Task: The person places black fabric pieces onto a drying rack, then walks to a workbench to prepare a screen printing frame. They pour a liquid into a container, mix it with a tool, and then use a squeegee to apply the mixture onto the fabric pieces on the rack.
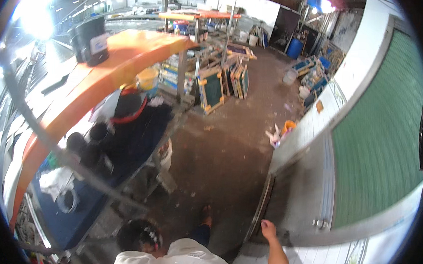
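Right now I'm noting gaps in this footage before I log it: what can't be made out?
In the head view:
- Left hand: not visible; the lower edge or white shirt may hide it.
- Black bucket's contents: hidden by its wall.
- Bucket label: blurred and too small.
- Behind the green panel: blocked by the panel.
- Dark round shape near the lower edge: too blurred to identify.

"What finish has the black cylindrical plastic bucket (86,44)?"

"Smooth; the long orange table covering (140,41) looks glossy."

"And the tall green panel (386,135)?"

"Ribbed. The brown floor (220,146) looks mostly matt, the rectangular screen (212,92) wood-framed."
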Demonstrator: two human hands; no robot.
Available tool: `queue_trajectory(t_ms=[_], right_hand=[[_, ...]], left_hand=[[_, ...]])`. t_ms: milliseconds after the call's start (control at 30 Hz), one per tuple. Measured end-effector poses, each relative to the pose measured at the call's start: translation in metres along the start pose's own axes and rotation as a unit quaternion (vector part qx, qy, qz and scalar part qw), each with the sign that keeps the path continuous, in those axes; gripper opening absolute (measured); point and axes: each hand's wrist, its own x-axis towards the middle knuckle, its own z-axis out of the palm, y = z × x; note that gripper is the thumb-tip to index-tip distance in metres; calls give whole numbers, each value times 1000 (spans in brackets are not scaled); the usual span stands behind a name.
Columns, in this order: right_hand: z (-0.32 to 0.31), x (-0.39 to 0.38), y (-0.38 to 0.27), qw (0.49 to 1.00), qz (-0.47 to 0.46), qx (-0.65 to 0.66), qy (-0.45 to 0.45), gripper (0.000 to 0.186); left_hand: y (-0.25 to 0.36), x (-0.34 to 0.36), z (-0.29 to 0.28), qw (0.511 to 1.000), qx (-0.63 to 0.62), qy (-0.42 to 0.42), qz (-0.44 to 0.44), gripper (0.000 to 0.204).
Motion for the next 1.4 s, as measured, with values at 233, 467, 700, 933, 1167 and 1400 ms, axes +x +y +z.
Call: queue_trajectory(t_ms=[233,467,700,933,1167,1400], right_hand=[[54,150,105,950,257,124,-126,21],[41,256,93,910,360,87,-184,24],[-26,567,115,963,268,31,5,27],[-318,927,-262,911,-209,349,67,26],[-466,1098,-475,617,-688,381,-25,23],[-496,1303,-511,549,-638,530,100,38]], left_hand=[[252,143,-169,896,330,90,285,37],[570,243,-431,956,-108,204,183,37],[721,417,-516,938,195,138,251,35],[829,482,-565,932,106,100,332,42],[963,647,-686,840,279,231,404,28],[1158,736,-865,955,-265,-6,129,26]])
